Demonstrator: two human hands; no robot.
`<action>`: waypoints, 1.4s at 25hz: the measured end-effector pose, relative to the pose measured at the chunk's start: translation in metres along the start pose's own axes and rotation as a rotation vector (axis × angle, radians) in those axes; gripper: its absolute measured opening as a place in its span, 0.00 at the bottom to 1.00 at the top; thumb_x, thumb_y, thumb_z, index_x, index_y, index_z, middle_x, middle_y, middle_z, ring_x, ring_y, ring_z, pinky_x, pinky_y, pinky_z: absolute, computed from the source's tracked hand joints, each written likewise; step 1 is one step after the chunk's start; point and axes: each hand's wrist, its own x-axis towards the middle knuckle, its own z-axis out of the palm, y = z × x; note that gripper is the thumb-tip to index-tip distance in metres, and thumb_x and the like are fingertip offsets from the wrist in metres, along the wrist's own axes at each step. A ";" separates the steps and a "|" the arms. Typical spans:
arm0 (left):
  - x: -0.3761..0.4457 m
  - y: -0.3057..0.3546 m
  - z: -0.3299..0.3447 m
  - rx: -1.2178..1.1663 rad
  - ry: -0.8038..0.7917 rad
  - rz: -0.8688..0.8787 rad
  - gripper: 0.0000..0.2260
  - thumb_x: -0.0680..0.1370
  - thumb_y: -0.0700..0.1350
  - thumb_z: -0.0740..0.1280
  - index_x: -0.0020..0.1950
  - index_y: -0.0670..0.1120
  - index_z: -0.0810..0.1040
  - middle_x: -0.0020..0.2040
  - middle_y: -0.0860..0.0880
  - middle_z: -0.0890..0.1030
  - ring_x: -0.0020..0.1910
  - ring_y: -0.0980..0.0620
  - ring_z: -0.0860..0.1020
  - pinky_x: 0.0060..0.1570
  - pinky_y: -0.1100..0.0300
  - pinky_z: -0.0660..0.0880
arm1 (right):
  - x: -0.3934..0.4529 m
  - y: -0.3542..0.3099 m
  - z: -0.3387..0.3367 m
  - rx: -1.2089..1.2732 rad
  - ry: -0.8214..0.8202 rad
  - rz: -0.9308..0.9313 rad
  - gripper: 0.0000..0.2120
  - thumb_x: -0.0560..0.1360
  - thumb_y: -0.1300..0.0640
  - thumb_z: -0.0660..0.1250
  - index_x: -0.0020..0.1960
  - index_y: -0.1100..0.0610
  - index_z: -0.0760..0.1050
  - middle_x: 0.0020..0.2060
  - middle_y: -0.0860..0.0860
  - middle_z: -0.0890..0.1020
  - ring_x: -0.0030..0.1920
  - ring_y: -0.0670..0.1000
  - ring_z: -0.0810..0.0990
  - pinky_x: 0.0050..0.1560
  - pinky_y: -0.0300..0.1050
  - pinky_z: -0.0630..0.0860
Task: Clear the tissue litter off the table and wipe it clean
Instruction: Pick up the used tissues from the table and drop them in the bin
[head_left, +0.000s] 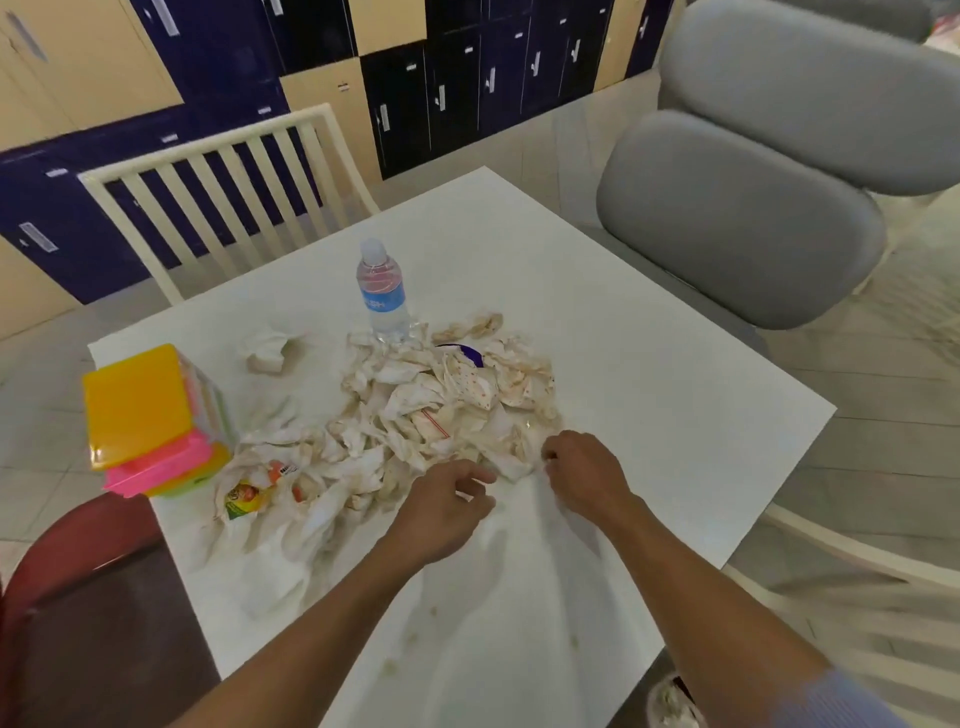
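A wide heap of crumpled, stained tissues (431, 410) covers the middle of the white table (675, 415), with a few wrappers (244, 499) mixed in at its left end. One separate tissue ball (267, 348) lies further back. My left hand (441, 512) and right hand (584, 475) are at the heap's near edge, fingers curled. Each pinches an edge of a thin translucent plastic bag (519, 540) that lies blurred on the table between and below them. Brownish stains (410, 639) spot the near part of the table.
A water bottle (383, 291) stands just behind the heap. Stacked yellow, pink and green boxes (150, 421) sit at the table's left edge. A cream slatted chair (228, 192) is behind, grey padded chairs (743, 223) are to the right, and a dark red seat (88, 597) is near left.
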 end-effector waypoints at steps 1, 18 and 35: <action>0.001 0.002 0.000 -0.014 -0.016 0.018 0.08 0.75 0.45 0.70 0.52 0.57 0.78 0.51 0.53 0.79 0.43 0.59 0.79 0.34 0.75 0.72 | -0.003 -0.001 -0.002 0.044 -0.003 0.019 0.11 0.73 0.64 0.60 0.47 0.54 0.79 0.46 0.50 0.82 0.47 0.52 0.79 0.40 0.42 0.71; 0.012 -0.008 -0.019 -0.308 0.110 0.103 0.08 0.73 0.43 0.74 0.42 0.58 0.82 0.36 0.54 0.81 0.36 0.55 0.79 0.43 0.58 0.78 | 0.045 -0.087 -0.022 0.113 0.100 -0.157 0.22 0.74 0.57 0.65 0.67 0.52 0.69 0.61 0.53 0.68 0.55 0.54 0.73 0.53 0.48 0.74; -0.051 0.028 0.025 -0.366 0.104 0.035 0.04 0.75 0.41 0.72 0.46 0.50 0.81 0.36 0.50 0.81 0.30 0.57 0.75 0.30 0.71 0.71 | -0.062 -0.015 -0.054 0.629 0.329 0.198 0.08 0.77 0.54 0.62 0.40 0.54 0.73 0.39 0.47 0.80 0.41 0.50 0.78 0.38 0.42 0.70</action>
